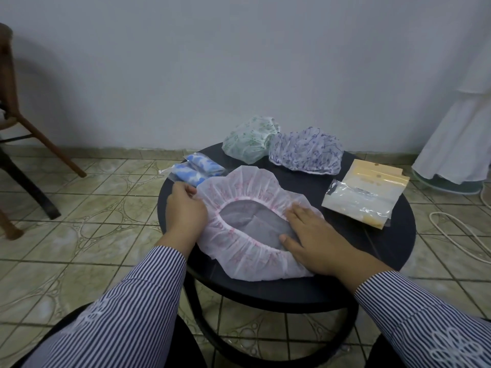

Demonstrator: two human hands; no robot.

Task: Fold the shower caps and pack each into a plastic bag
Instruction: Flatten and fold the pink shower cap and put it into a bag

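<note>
A pink-patterned white shower cap (239, 189) lies opening-up on the round black table (385, 248). My left hand (184, 211) pinches its left frilled edge with curled fingers. My right hand (313, 235) lies flat on the cap's right side, fingers straight, thumb inside the elastic opening. A green-patterned cap (249, 139) and a purple-patterned cap (305, 148) sit at the table's far side. A blue cap packed in a plastic bag (195, 168) lies at the far left edge. A stack of empty plastic bags (364, 197) lies on the right.
A wooden chair (16, 107) stands at the far left on the tiled floor. A white cloth-draped object (459, 144) and a white cable (457, 235) are to the right. A pale wall runs close behind the table.
</note>
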